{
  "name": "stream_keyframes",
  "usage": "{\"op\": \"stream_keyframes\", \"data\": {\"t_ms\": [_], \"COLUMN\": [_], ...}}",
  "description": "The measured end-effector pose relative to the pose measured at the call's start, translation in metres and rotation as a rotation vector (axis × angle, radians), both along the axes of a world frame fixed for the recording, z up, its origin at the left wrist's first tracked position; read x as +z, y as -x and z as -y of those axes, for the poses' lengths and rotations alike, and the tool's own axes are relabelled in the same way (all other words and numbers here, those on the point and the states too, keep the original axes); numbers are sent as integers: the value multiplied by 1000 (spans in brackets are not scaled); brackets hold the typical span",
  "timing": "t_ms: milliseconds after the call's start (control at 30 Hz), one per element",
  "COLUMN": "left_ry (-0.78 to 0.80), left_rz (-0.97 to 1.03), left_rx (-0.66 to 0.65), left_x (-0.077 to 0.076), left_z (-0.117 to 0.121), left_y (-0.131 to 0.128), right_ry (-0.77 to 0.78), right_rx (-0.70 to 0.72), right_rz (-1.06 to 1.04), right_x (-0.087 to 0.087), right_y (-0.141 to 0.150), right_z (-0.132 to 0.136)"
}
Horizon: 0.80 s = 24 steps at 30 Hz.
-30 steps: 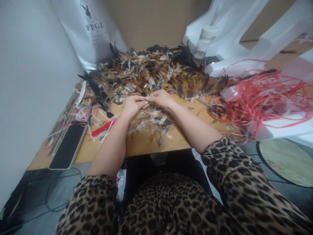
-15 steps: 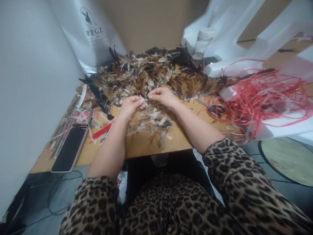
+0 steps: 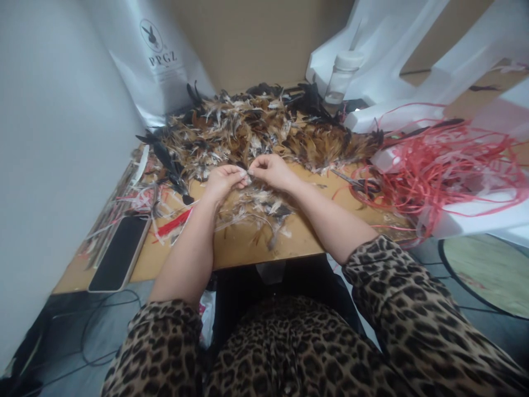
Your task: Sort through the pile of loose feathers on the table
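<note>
My left hand [image 3: 222, 181] and my right hand [image 3: 271, 169] meet fingertip to fingertip over the wooden table [image 3: 243, 242]. Both pinch a small pale feather [image 3: 248, 174] between them. A large heap of brown, black and white feathers [image 3: 256, 129] lies just behind the hands. A smaller scatter of loose feathers [image 3: 260, 212] lies under and in front of my wrists.
A tangle of red plastic string [image 3: 430, 165] fills the right side, with scissors [image 3: 355, 182] at its edge. A phone [image 3: 119, 252] lies at the left front. A white bag [image 3: 165, 60], a clear bottle [image 3: 341, 77] and white plastic furniture [image 3: 413, 60] stand behind.
My hands stay pinched together, shifting only slightly; a small gap between the fingertips half a second ago has closed again. The view has drifted a little.
</note>
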<state>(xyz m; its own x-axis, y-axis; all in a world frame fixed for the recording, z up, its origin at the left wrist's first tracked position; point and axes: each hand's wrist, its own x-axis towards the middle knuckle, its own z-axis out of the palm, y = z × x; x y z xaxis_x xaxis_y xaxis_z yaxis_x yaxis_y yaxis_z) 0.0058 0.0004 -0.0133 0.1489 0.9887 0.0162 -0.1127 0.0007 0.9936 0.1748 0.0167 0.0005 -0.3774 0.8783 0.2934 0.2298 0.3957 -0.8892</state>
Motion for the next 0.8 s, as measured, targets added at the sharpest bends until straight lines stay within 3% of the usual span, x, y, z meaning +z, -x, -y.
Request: {"op": "stream_keyframes", "data": {"t_ms": [400,600,800], "left_ry": [105,28,-86], "left_rz": [81,-4,-124], "left_rx": [9,17,61], "left_x": [2,4,6], "left_z": [0,3,4], "left_y": [2,-1,-7], "right_ry": [20,59,-26], "right_rx": [163,56,2], "right_rz": [27,-84,47], "right_x": [3,2,-4], "right_y": [-4,-3,-2], "right_z": [5,3,1]}}
